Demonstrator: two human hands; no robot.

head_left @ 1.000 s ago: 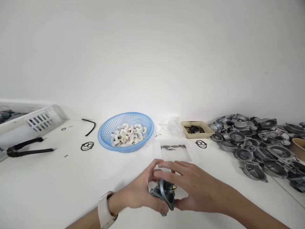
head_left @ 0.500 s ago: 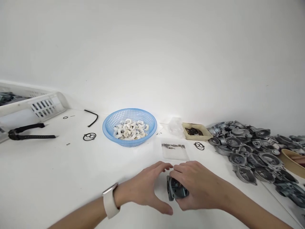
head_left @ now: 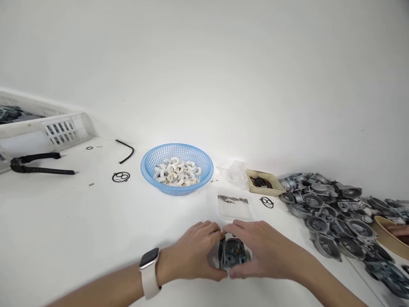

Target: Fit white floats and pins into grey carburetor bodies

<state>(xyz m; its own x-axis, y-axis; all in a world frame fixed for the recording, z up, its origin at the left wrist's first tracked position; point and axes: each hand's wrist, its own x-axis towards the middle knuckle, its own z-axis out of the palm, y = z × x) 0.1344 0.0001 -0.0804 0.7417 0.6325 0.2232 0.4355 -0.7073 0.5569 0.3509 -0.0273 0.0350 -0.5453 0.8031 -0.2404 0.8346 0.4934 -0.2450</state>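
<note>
A grey metal carburetor body (head_left: 234, 254) sits between both hands low in the middle of the view, its hollow open side facing up with a brass-coloured bit inside. My left hand (head_left: 194, 251), with a white-strapped watch at the wrist, has thumb and fingers closed around its left end. From the other side, my right hand (head_left: 266, 249) grips it, thumb at the near edge and fingers at the far edge. Just beyond the hands lies a clear flat bag or tray (head_left: 234, 209) with small metal parts along its far edge.
A blue basket (head_left: 145, 170) holds white ring-shaped floats. Right of it are crumpled clear plastic (head_left: 236, 172), a cream tray (head_left: 277, 189) of dark rings and a black gasket (head_left: 267, 202). Metal bodies (head_left: 329, 213) are heaped right; another person's hand (head_left: 399, 230) shows beside a tan bowl (head_left: 380, 234).
My left hand has closed in from open onto the carburetor body's left end. The body has turned so its hollow faces up, and my right hand's fingers have spread to its edges.
</note>
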